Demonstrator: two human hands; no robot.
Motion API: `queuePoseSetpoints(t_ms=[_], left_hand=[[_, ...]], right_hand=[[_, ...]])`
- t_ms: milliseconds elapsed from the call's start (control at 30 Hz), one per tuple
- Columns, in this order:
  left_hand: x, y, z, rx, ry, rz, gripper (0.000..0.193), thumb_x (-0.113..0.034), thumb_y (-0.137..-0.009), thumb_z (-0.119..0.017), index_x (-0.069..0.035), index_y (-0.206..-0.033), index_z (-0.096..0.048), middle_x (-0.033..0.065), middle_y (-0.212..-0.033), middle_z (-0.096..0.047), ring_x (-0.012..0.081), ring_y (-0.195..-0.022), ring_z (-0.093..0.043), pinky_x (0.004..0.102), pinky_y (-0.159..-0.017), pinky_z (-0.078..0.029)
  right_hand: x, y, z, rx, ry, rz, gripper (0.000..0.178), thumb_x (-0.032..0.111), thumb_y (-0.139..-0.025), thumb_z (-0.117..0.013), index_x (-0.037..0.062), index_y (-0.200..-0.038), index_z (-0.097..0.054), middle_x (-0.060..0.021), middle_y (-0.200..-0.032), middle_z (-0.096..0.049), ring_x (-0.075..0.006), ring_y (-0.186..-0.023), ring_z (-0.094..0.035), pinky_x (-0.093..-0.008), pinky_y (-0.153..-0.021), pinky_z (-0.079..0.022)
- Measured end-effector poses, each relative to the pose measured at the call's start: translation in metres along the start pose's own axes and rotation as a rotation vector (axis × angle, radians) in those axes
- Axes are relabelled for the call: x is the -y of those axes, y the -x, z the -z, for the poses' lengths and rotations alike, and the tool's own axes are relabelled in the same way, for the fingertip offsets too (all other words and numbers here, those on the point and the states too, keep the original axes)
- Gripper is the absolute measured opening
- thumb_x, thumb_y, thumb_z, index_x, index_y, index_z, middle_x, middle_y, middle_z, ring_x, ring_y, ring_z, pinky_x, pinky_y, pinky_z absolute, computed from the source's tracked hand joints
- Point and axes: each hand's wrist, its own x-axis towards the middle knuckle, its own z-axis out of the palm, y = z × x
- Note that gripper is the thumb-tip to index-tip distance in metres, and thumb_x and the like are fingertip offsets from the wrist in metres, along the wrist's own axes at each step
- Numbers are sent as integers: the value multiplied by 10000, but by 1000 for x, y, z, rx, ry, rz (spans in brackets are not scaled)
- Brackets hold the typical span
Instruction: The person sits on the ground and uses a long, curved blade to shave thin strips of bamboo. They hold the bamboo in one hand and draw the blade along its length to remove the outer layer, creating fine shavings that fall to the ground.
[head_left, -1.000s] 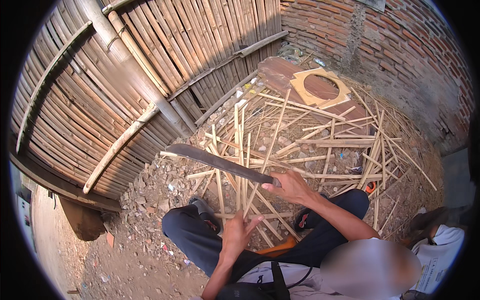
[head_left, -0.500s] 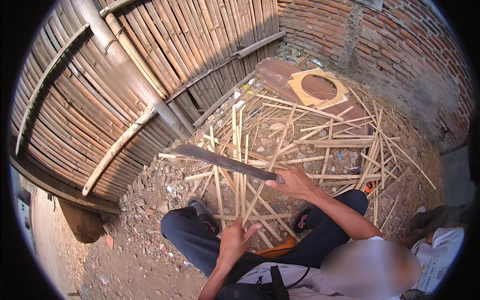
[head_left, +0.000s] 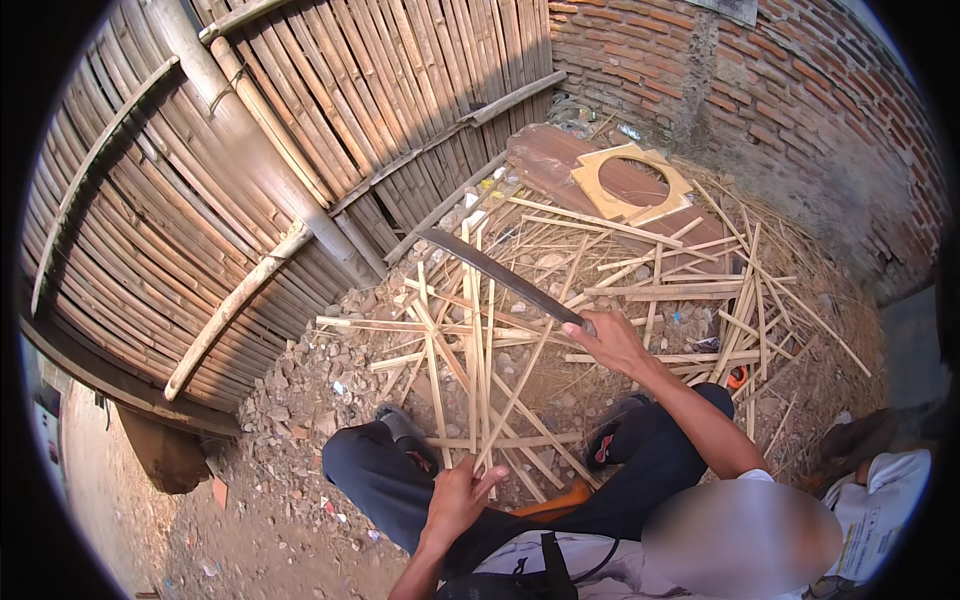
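In my right hand (head_left: 612,342) is the handle of a machete (head_left: 500,279). Its long dark blade slants up and to the left, raised above scattered bamboo strips. My left hand (head_left: 458,505) is low in the middle, between my bent legs, with its fingers closed around the near end of a long bamboo strip (head_left: 537,355). That strip leans away from me to the upper right; its grip end is partly hidden by the fingers. More pale strips (head_left: 473,350) lie crossed in front of my feet.
An orange object (head_left: 556,499) lies between my legs. Beyond the strips are a brown board (head_left: 545,155) and a yellowish panel with a round hole (head_left: 588,183). A bamboo wall (head_left: 300,120) stands left, a brick wall (head_left: 780,110) right. Stony rubble (head_left: 290,410) covers the ground.
My right hand has lifted the machete away from me and rightward, so its tip sits higher. My left hand has come slightly nearer with the strip, whose far end is lower.
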Motion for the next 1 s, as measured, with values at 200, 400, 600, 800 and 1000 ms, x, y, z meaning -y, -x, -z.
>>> queuePoseSetpoints(t_ms=[200, 400, 600, 800, 1000], left_hand=[[-17, -6, 0, -48, 57, -33, 486, -391, -1011, -706, 54, -869, -571, 220, -631, -550, 379, -570, -495, 448, -586, -446], [26, 55, 25, 12, 38, 31, 465, -396, -1016, -705, 24, -866, -570, 165, -625, -529, 300, -574, -442, 417, -579, -438], [46, 61, 45, -40, -49, 127, 498, -430, -1035, -660, 16, -838, -557, 240, -648, -559, 505, -664, -566, 481, -588, -443], [70, 35, 47, -69, 147, 115, 500, -403, -1110, -539, -3, -810, -530, 109, -617, -484, 219, -584, -486, 398, -581, -404], [31, -4, 44, 145, 508, 237, 487, -425, -1150, -428, -83, -816, -523, -59, -706, -411, 80, -630, -355, 276, -569, -322]], right_hand=[[26, 22, -20, 56, 91, 313, 655, 636, -983, -588, -3, -895, -702, -144, -491, -477, -364, -479, -562, -508, -559, -455], [-64, -32, 66, -48, 94, -126, 711, 672, -982, -552, -4, -974, -770, -233, -698, -649, -395, -726, -671, -499, -694, -496], [-135, -35, 66, -44, 139, -427, 767, 692, -970, -577, -9, -659, -582, -115, -567, -513, -259, -507, -461, -478, -562, -385], [-144, -28, 52, -34, -288, -539, 766, 702, -976, -569, 14, -641, -595, -97, -601, -571, -207, -493, -534, -417, -473, -408], [-76, -23, 52, -120, -603, -435, 664, 605, -1043, -543, 28, -715, -564, -24, -570, -460, -172, -481, -445, -394, -473, -353]])
